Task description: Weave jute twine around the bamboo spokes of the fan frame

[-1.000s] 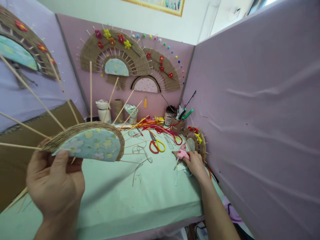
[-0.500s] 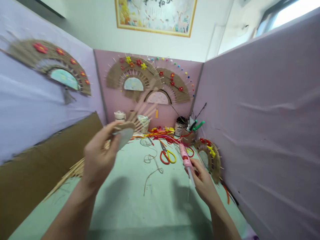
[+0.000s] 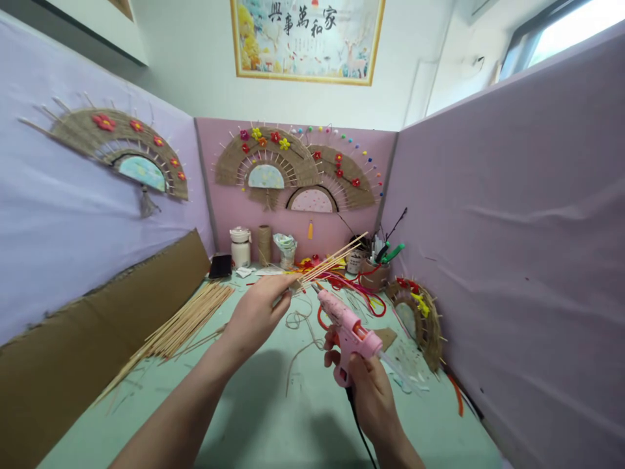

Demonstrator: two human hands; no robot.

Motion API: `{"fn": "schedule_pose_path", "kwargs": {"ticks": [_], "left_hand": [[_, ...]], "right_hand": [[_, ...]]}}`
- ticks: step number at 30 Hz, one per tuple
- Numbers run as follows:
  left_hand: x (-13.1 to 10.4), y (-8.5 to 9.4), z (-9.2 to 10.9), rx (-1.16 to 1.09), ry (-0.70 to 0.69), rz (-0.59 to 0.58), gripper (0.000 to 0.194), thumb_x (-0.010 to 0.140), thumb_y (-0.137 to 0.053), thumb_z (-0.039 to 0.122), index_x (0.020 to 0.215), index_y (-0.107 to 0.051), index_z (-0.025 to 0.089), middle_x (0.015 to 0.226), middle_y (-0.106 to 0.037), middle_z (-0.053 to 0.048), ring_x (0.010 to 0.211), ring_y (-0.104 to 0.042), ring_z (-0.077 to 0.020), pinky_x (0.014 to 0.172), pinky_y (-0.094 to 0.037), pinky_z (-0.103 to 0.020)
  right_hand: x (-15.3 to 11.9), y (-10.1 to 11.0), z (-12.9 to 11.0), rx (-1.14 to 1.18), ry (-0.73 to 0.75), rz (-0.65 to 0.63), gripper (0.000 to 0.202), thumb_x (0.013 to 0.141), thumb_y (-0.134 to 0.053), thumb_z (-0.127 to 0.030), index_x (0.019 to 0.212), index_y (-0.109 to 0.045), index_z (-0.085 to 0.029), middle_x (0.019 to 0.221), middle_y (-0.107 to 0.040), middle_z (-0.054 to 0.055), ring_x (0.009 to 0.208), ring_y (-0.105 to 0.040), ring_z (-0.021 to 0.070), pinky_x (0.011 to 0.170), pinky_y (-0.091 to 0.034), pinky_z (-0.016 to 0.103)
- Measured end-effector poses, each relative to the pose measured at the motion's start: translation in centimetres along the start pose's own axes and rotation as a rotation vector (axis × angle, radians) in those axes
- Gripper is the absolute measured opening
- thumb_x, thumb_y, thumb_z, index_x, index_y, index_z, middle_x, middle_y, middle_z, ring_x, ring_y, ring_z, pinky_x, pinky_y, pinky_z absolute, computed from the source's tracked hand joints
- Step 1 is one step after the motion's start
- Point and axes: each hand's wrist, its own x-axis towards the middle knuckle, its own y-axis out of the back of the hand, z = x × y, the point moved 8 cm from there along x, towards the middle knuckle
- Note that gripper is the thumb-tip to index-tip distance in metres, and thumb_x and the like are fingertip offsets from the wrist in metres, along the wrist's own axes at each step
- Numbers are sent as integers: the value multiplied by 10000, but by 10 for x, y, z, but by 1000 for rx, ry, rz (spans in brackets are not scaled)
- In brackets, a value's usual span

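Observation:
My left hand (image 3: 261, 312) is closed on a small fan frame, whose thin bamboo sticks (image 3: 334, 260) fan out to the upper right. My fingers hide most of its base. In my right hand (image 3: 368, 391) is a pink hot glue gun (image 3: 344, 320), gripped by the handle. Its nozzle points up and left, close to the lower ends of the sticks; whether they touch I cannot tell. A clear glue stick (image 3: 398, 371) pokes out of its back, and a black cord (image 3: 360, 426) hangs from the handle. Scissors with a red handle (image 3: 322, 318) lie partly hidden behind the gun.
Loose bamboo sticks (image 3: 190, 322) lie beside a cardboard strip (image 3: 112, 339) at left. Twine (image 3: 297, 355) curls mid-table. Along the back are a white jar (image 3: 241, 247), a twine spool (image 3: 264, 245) and a tool pot (image 3: 374, 277). A decorated fan (image 3: 430, 326) leans at right.
My left hand has moved right and turned, bringing the sticks over toward the glue gun. My right hand has swung the gun leftward, nozzle toward the sticks. The view has shifted slightly upward.

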Motion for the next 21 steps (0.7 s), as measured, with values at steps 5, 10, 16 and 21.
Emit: {"fn": "schedule_pose_path", "kwargs": {"ticks": [5, 10, 16, 21], "left_hand": [[-5, -2, 4, -46, -37, 15, 376, 875, -434, 177, 1226, -557, 226, 1205, -629, -53, 1103, -556, -185, 962, -430, -378], [-12, -4, 6, -59, -105, 81, 353, 885, -446, 187, 1215, -565, 231, 1166, -650, -63, 1071, -582, -186, 923, -463, -375], [-22, -2, 9, -75, -159, 207, 322, 880, -489, 176, 1186, -571, 234, 1137, -661, -58, 1063, -587, -175, 918, -471, -350], [-33, 1, 14, -94, -210, 326, 374, 852, -527, 106, 1197, -553, 248, 1136, -659, -43, 1077, -581, -161, 939, -460, -340]], "right_hand": [[-1, -5, 0, 20, 15, -1, 393, 881, -484, -491, 1111, -617, -201, 1028, -605, 103, 728, -518, 155, 594, -406, 278], [-7, -9, 3, 15, -19, -17, 431, 876, -477, -510, 1131, -614, -190, 964, -624, 106, 656, -482, 142, 568, -397, 274], [-12, -8, 10, -27, -66, -13, 502, 843, -476, -578, 1077, -652, -171, 841, -621, 100, 629, -473, 154, 564, -400, 286], [-18, -8, 7, -39, -102, 51, 499, 817, -506, -595, 1020, -677, -172, 768, -610, 80, 609, -464, 150, 580, -411, 294]]}}
